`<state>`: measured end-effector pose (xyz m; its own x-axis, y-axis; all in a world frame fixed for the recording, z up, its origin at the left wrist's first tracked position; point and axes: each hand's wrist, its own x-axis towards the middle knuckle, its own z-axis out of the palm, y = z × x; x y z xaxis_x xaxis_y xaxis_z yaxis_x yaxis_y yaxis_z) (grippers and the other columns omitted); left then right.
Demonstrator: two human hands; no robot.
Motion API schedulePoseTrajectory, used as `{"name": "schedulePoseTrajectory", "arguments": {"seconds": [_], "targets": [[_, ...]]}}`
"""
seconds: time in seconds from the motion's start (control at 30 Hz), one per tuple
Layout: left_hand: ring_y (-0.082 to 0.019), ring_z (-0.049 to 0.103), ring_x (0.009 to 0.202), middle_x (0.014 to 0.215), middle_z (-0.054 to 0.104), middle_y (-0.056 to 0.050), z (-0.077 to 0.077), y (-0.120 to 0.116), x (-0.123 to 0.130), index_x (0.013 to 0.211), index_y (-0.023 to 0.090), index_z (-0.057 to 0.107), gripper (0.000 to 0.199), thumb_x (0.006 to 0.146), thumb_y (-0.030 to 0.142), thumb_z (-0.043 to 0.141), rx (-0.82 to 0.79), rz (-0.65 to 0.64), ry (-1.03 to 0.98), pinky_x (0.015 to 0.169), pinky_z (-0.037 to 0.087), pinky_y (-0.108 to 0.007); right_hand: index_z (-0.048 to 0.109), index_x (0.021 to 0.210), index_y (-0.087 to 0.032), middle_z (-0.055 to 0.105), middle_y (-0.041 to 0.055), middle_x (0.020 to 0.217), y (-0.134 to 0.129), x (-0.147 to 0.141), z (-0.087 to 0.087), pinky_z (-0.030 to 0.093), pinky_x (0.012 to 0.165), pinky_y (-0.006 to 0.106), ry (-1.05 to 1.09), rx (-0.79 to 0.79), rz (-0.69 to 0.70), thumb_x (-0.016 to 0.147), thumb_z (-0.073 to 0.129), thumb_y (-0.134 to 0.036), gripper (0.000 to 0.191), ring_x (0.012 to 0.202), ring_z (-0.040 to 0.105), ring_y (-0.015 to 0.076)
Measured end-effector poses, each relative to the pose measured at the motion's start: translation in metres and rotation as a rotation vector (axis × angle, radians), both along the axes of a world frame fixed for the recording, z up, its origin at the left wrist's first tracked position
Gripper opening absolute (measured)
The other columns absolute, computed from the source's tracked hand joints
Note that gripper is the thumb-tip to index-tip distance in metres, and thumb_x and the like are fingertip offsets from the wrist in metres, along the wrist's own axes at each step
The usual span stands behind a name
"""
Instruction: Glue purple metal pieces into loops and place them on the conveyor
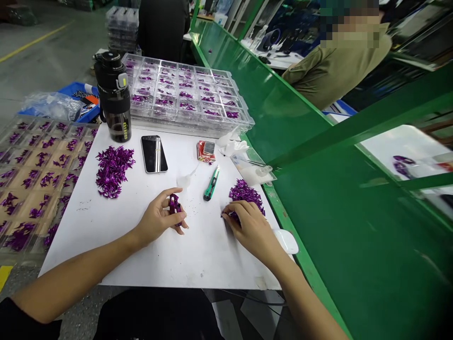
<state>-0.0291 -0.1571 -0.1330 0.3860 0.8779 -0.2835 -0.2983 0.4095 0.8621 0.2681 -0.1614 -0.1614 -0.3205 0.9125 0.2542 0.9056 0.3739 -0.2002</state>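
Observation:
My left hand (159,215) is closed around a shiny purple metallic piece (174,204), held upright between thumb and fingers above the white table. How many parts make it up I cannot tell. At the front of the right-hand pile of small purple pieces (249,192), my right hand (249,226) has its thumb and fingertips pinched together. A bit of purple shows at those fingertips, mostly hidden by the hand. Between and beyond the hands lies a green utility knife (211,183). A larger heap of purple pieces (113,171) rests on the table's left side.
A black bottle (113,101) and a phone (154,154) stand and lie behind. Stacked clear compartment trays (184,92) hold purple pieces; more trays (38,174) are at the left. A red box (204,153), plastic bags (253,172) and a white object (286,241) edge the green partition (318,174).

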Motion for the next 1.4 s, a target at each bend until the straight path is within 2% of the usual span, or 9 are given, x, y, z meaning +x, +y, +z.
{"name": "schedulePoseTrajectory", "arguments": {"seconds": [0.13,0.27,0.37,0.43,0.53,0.67,0.77,0.97,1.4], "targets": [[-0.016,0.074,0.072,0.092,0.062,0.001,0.0,0.0,0.001,0.138,0.021,0.055,0.056,0.088,0.023,0.079,-0.002,0.007,-0.008,0.064,0.065,-0.031,0.063,0.099,-0.021,0.071,0.0059,0.084,-0.001,-0.015,0.009,0.053,0.067,0.036,0.043,-0.025,0.049,0.102,0.052,-0.025,0.012,0.076,0.068,0.023],[-0.02,0.077,0.068,0.087,0.06,0.003,-0.002,0.001,0.003,0.116,0.02,0.056,0.044,0.084,0.03,0.085,-0.028,0.059,-0.015,0.056,0.064,-0.03,0.065,0.118,-0.022,0.078,0.003,0.093,-0.003,-0.049,0.037,0.059,0.067,0.03,0.207,0.078,0.13,0.104,0.061,-0.026,0.015,0.078,0.075,0.0185],[-0.021,0.078,0.066,0.089,0.063,0.003,-0.003,0.002,0.004,0.11,0.022,0.053,0.047,0.082,0.036,0.088,-0.046,0.115,-0.021,0.052,0.062,-0.028,0.069,0.103,-0.023,0.079,0.0013,0.093,0.004,-0.083,0.058,0.062,0.072,0.026,0.351,0.213,0.207,0.1,0.068,-0.018,0.006,0.08,0.077,0.0162],[-0.021,0.079,0.067,0.094,0.066,0.002,-0.003,0.002,0.003,0.113,0.023,0.053,0.05,0.082,0.037,0.089,-0.056,0.15,-0.044,0.054,0.062,-0.027,0.07,0.1,-0.023,0.08,0.0006,0.091,0.011,-0.104,0.062,0.063,0.072,0.025,0.424,0.26,0.218,0.099,0.069,-0.015,0.007,0.078,0.077,0.0153],[-0.023,0.081,0.074,0.098,0.072,-0.002,-0.002,0.004,0.001,0.122,0.023,0.056,0.05,0.086,0.042,0.085,-0.072,0.207,-0.097,0.059,0.064,-0.028,0.071,0.1,-0.022,0.081,0.0006,0.089,0.023,-0.124,0.054,0.065,0.067,0.025,0.523,0.317,0.164,0.098,0.071,-0.019,0.004,0.072,0.078,0.0156],[-0.028,0.081,0.078,0.089,0.075,-0.005,0.0,0.008,-0.001,0.13,0.021,0.061,0.052,0.092,0.054,0.075,-0.103,0.223,-0.139,0.058,0.066,-0.033,0.073,0.099,-0.023,0.081,0.0003,0.085,0.026,-0.132,0.034,0.063,0.056,0.024,0.612,0.464,0.114,0.094,0.076,-0.017,0.008,0.065,0.076,0.016],[-0.025,0.079,0.075,0.085,0.075,-0.004,-0.002,0.009,-0.001,0.125,0.02,0.065,0.049,0.09,0.052,0.078,-0.125,0.21,-0.155,0.059,0.068,-0.034,0.074,0.101,-0.024,0.08,-0.0009,0.084,0.02,-0.132,0.026,0.064,0.06,0.024,0.634,0.438,0.142,0.093,0.073,-0.009,0.017,0.066,0.075,0.0148],[-0.016,0.069,0.07,0.074,0.066,0.0,-0.003,0.008,0.0,0.118,0.018,0.071,0.04,0.092,0.047,0.078,-0.155,0.213,-0.164,0.06,0.068,-0.032,0.072,0.118,-0.024,0.08,0.0016,0.091,0.013,-0.137,0.022,0.066,0.067,0.024,0.609,0.415,0.186,0.093,0.068,0.0,0.035,0.072,0.076,0.0148],[-0.017,0.07,0.074,0.081,0.07,-0.002,-0.005,0.008,0.001,0.113,0.019,0.078,0.034,0.091,0.044,0.078,-0.169,0.246,-0.177,0.058,0.066,-0.029,0.068,0.136,-0.022,0.08,0.0078,0.1,0.011,-0.139,0.014,0.067,0.076,0.034,0.504,0.448,0.258,0.091,0.068,0.003,0.052,0.088,0.077,0.0216]]}}
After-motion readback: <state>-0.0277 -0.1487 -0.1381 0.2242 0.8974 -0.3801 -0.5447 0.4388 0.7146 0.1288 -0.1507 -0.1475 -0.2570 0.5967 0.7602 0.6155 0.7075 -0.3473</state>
